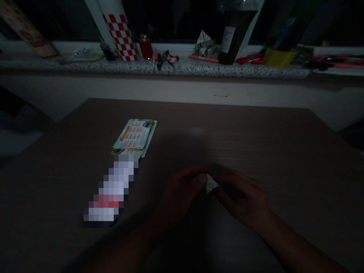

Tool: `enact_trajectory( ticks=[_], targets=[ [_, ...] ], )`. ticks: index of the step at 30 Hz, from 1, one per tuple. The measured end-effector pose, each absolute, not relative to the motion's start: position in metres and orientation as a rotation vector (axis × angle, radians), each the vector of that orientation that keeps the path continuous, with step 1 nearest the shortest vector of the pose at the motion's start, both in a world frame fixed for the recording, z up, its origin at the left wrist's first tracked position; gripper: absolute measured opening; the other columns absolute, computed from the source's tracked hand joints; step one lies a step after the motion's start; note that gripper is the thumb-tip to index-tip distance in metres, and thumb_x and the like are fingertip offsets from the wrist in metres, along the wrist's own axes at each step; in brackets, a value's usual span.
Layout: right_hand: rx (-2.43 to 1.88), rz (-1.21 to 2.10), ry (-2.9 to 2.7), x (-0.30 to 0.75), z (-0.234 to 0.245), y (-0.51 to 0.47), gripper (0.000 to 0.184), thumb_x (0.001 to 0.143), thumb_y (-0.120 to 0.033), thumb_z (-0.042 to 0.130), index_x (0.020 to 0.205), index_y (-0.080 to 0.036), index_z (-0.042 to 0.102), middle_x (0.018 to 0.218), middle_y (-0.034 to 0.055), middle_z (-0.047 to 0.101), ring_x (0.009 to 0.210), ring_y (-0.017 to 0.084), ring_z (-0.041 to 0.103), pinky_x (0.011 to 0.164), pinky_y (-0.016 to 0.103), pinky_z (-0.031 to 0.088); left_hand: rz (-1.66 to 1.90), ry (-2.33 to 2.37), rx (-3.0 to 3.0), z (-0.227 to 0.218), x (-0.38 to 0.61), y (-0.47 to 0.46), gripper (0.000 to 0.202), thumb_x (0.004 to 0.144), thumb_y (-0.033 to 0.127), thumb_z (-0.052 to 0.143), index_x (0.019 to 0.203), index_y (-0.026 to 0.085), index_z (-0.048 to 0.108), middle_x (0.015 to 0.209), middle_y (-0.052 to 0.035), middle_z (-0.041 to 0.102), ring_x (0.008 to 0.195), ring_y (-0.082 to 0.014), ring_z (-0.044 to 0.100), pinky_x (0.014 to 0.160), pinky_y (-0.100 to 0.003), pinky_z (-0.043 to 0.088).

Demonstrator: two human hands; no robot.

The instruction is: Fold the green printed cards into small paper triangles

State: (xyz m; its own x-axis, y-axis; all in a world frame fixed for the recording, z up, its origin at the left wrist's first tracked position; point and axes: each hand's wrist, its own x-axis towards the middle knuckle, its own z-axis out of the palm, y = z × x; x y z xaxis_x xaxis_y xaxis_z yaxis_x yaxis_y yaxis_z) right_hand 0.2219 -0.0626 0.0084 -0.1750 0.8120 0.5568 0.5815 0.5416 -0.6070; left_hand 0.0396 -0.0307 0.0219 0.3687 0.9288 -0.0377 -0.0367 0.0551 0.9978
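Observation:
Between my two hands is a small folded piece of printed paper (211, 184), pale with coloured print and a pointed corner facing right. My left hand (184, 191) pinches its left side, the thumb lying over the paper's edge. On the other side, my right hand (244, 195) has thumb and fingers closed at the paper's right tip. Both hands are just above the dark wooden table (256, 132). Fingers cover part of the paper, and the light is dim, so the folds are hard to make out.
Left of my hands lies a stack of printed calendar cards (135, 134), with a pixelated phone-shaped object (113, 187) below it. Along the granite windowsill (182, 68) stand a red-and-white checkered tube (122, 38), a dark labelled bottle (230, 36), a red bottle (146, 47) and a folded paper piece (204, 42).

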Motion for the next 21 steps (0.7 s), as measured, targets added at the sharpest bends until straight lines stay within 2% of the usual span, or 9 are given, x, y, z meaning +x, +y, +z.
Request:
enact_trajectory(
  ticks=[5, 10, 17, 21],
  targets=[
    [-1.085, 0.312, -1.849, 0.2224, 0.0097, -0.0626, 0.024, 0.078, -0.007, 0.063, 0.099, -0.020, 0.061, 0.086, 0.0057, 0.069, 0.079, 0.018, 0.067, 0.066, 0.027, 0.055, 0.765, 0.838, 1.054, 0.0161, 0.0406, -0.0251, 0.020, 0.077, 0.033, 0.071, 0.091, 0.018, 0.073, 0.085, -0.0012, 0.074, 0.078, -0.0160, 0.067, 0.075, -0.028, 0.053],
    [-1.112, 0.367, -1.838, 0.2222, 0.0107, -0.0623, 0.021, 0.076, -0.010, 0.065, 0.095, -0.019, 0.062, 0.084, 0.0052, 0.069, 0.075, 0.017, 0.067, 0.063, 0.026, 0.054, 0.713, 0.805, 0.973, 0.0167, 0.0410, -0.0250, 0.014, 0.072, 0.024, 0.076, 0.085, 0.018, 0.075, 0.080, 0.0001, 0.074, 0.074, -0.0130, 0.066, 0.074, -0.024, 0.051],
    [-1.169, 0.560, -1.750, 0.2205, 0.0121, -0.0623, 0.006, 0.077, -0.020, 0.068, 0.081, -0.020, 0.063, 0.067, 0.0012, 0.069, 0.059, 0.014, 0.065, 0.052, 0.023, 0.049, 0.636, 0.764, 0.922, 0.0226, 0.0404, -0.0262, 0.017, 0.063, 0.017, 0.082, 0.078, 0.020, 0.075, 0.074, 0.0042, 0.073, 0.069, -0.0086, 0.065, 0.068, -0.017, 0.048],
    [-1.190, 0.744, -1.657, 0.2198, 0.0106, -0.0637, 0.006, 0.075, -0.021, 0.069, 0.073, -0.019, 0.063, 0.059, -0.0006, 0.065, 0.052, 0.012, 0.059, 0.047, 0.020, 0.044, 0.607, 0.781, 0.914, 0.0229, 0.0399, -0.0273, 0.019, 0.061, 0.016, 0.083, 0.077, 0.019, 0.075, 0.071, 0.0041, 0.072, 0.065, -0.0079, 0.064, 0.063, -0.017, 0.047]
  ],
)
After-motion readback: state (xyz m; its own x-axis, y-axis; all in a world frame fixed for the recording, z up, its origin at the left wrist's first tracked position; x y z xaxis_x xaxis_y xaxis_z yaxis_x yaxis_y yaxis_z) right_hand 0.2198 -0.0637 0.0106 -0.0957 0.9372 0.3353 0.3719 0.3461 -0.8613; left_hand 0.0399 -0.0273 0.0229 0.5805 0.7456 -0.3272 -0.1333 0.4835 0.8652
